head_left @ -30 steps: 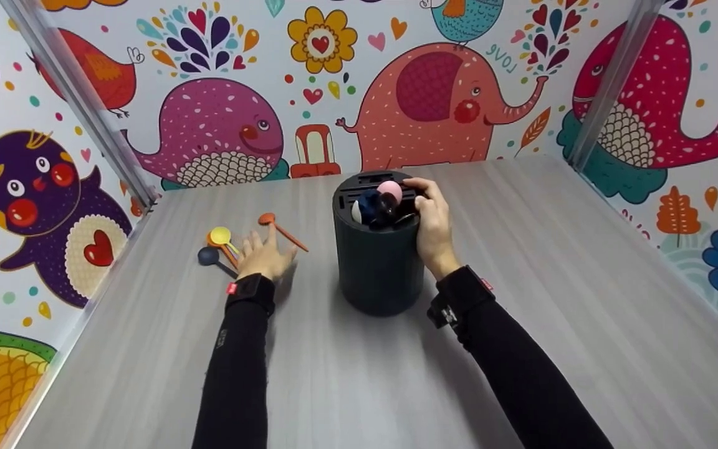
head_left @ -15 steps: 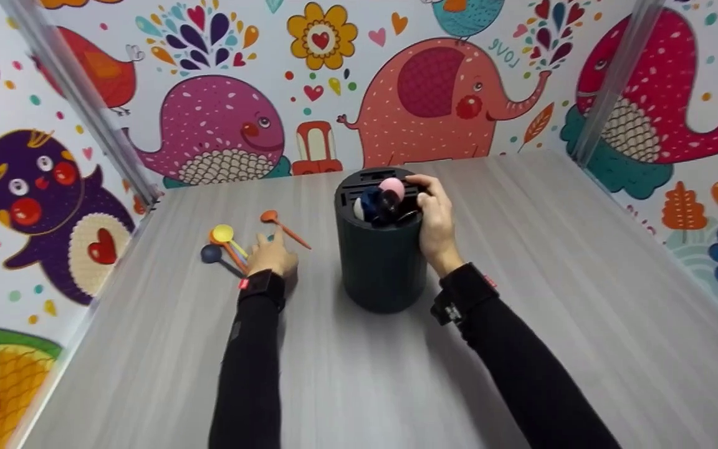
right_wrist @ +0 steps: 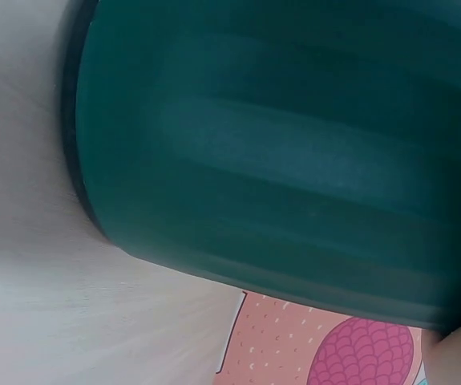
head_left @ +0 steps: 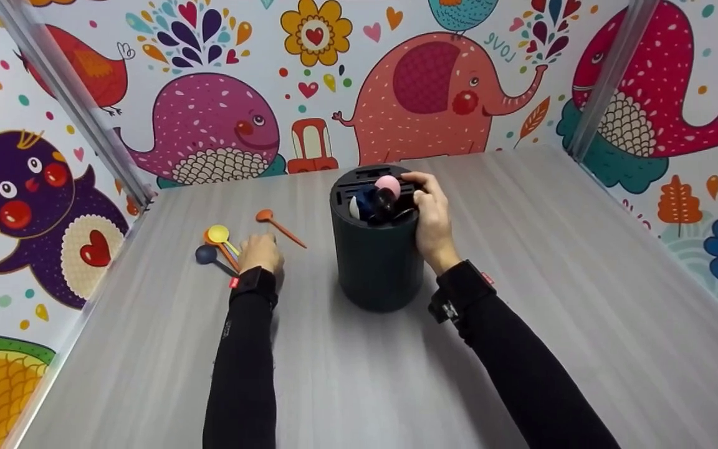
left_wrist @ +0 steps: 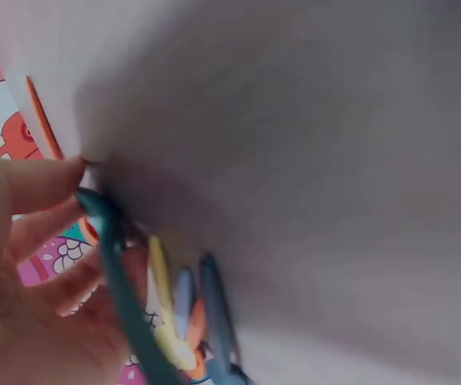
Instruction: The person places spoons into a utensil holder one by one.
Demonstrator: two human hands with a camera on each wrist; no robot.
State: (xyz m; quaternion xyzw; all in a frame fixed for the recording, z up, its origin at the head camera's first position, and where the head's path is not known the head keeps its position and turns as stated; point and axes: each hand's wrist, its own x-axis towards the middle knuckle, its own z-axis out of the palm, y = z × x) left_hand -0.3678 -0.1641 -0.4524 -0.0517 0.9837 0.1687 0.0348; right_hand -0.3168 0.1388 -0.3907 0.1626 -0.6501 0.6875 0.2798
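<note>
My left hand [head_left: 260, 252] is low over the table, its fingers curled. In the left wrist view it pinches a teal spoon [left_wrist: 122, 277] by thumb and fingertips, the handle running toward the camera. Just left of that hand lie a yellow measuring spoon [head_left: 219, 234], a navy one [head_left: 206, 254] and an orange one beneath the yellow. A thin orange spoon [head_left: 284, 231] lies beyond the fingers. My right hand [head_left: 435, 221] grips the upper right side of a dark green utensil holder [head_left: 378, 268], fingers over its rim. The holder stands upright.
The holder's slotted black top [head_left: 359, 181] has utensils in it, with a pink round end [head_left: 388, 185] and dark blue and black ends showing. Printed cartoon panels wall the grey table [head_left: 346, 386] at the back and sides, with metal corner posts.
My left hand has drawn back slightly and its spread fingers have curled, taking hold of the teal spoon. The right hand stays on the holder.
</note>
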